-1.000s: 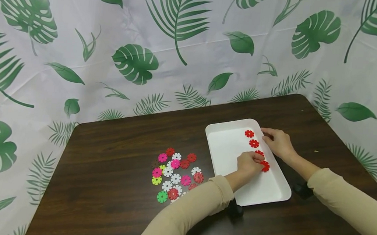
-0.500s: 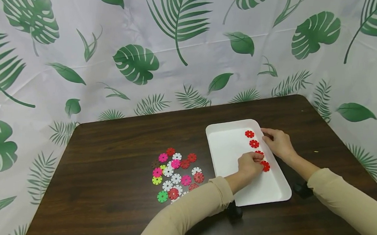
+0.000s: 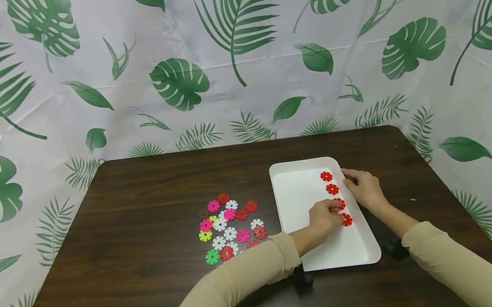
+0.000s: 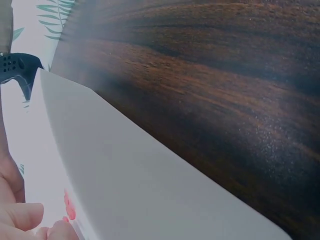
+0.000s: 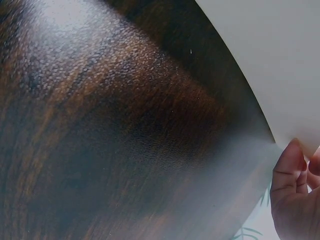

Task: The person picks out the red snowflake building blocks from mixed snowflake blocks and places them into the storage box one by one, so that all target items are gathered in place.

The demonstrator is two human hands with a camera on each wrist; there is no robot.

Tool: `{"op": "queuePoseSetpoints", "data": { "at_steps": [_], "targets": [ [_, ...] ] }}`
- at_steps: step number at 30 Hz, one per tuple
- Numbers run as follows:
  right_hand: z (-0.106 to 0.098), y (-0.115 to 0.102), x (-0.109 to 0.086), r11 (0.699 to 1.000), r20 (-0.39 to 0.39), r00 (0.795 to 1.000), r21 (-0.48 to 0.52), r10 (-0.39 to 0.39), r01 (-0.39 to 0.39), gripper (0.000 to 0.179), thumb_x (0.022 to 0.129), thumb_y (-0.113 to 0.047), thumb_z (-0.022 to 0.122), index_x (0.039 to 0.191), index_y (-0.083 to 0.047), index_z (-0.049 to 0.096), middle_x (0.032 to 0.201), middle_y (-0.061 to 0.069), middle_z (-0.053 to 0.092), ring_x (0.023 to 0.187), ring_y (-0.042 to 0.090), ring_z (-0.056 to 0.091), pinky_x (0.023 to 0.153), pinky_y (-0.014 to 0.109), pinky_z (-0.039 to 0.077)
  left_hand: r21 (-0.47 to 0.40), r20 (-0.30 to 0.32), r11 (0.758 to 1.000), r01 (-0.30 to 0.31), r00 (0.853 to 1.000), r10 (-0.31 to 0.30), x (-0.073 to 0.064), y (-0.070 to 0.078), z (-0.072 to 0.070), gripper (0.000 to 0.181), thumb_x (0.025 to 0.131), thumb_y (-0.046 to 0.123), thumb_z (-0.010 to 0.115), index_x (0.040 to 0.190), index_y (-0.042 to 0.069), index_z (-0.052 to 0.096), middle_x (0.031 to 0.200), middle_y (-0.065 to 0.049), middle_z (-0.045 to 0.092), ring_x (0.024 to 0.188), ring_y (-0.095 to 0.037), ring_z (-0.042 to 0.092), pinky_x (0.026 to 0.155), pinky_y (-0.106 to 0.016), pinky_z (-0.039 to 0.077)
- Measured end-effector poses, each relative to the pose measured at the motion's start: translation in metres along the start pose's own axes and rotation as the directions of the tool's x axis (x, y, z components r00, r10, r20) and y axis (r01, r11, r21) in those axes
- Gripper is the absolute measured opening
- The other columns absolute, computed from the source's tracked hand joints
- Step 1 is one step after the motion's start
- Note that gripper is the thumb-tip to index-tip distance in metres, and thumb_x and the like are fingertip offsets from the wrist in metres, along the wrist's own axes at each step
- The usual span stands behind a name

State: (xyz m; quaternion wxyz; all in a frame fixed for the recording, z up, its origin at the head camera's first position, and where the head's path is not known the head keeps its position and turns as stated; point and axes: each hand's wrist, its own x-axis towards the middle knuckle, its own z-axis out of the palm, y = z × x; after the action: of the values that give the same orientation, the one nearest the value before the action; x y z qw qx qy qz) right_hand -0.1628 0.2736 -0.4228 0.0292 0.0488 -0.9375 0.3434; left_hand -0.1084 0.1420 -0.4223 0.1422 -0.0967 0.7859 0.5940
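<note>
Red discs (image 3: 332, 189) are flat, round and notched.

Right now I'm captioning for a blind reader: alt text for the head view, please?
A person's left hand is at a row of four red discs in a white tray, the right hand at the tray's right edge. Mixed-colour discs lie to its left on a dark table.

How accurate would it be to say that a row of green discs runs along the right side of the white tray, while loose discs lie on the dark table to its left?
Not quite: the head view shows red discs, not green, in the row along the right side of the white tray. The loose discs do lie on the dark table to its left.
</note>
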Motion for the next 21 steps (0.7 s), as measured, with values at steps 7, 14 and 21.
{"op": "queuePoseSetpoints", "data": {
  "at_steps": [7,14,21],
  "targets": [
    [0.0,0.0,0.0,1.0,-0.003,1.0,0.003,-0.008,0.008,0.036,0.091,-0.001,0.056,0.126,0.01,0.053,0.118,0.035,0.055,0.082,0.039,0.059,0.064,0.042,0.057,-0.061,0.032,0.998,0.003,0.999,-0.002,-0.004,0.001,-0.005,0.023,0.074,-0.008,0.07,0.094,0.003,0.068,0.081,-0.003,0.063,0.065,-0.007,0.051,0.065,-0.023,0.053],
    [0.0,0.001,0.0,1.0,0.003,1.0,0.001,-0.009,0.009,0.037,0.091,-0.001,0.055,0.126,0.009,0.052,0.118,0.035,0.055,0.084,0.041,0.06,0.065,0.044,0.056,-0.215,0.134,0.976,0.025,0.991,0.004,-0.016,0.005,-0.017,0.024,0.076,-0.008,0.069,0.098,0.002,0.066,0.082,-0.002,0.063,0.069,-0.009,0.055,0.071,-0.029,0.055],
    [0.002,0.003,-0.001,1.0,0.003,1.0,0.013,-0.007,0.007,0.038,0.092,-0.003,0.056,0.127,0.008,0.052,0.119,0.034,0.055,0.079,0.036,0.061,0.062,0.039,0.057,-0.327,0.25,0.945,0.009,0.965,0.077,-0.032,0.003,-0.045,0.025,0.08,-0.005,0.068,0.103,0.004,0.067,0.093,-0.01,0.067,0.074,-0.011,0.063,0.075,-0.03,0.056]
  ]
}}
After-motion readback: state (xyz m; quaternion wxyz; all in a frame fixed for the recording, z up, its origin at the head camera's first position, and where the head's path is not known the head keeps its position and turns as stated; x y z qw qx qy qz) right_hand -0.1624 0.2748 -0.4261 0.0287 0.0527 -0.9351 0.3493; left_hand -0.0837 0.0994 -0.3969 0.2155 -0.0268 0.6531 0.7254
